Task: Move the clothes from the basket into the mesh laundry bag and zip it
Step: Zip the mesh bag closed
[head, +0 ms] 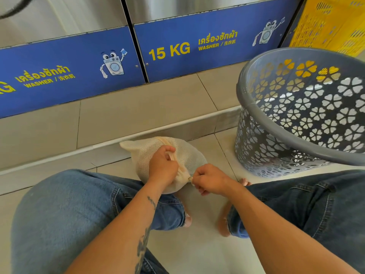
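A cream mesh laundry bag (189, 155), bulging and round, lies on the tiled floor between my knees. My left hand (163, 166) presses on top of it and pinches the fabric along the zip line. My right hand (210, 181) is closed on the zipper pull at the bag's near right end. What is inside the bag is hidden by the mesh. The grey plastic basket (286, 139) with flower-shaped holes stands to the right; no clothes show in the part of its inside that I can see.
Two washing machines with blue panels (193, 50) stand on a raised tiled step (138, 113) just beyond the bag. A yellow plastic crate (331, 22) sits at the top right. My legs in jeans flank the bag on both sides.
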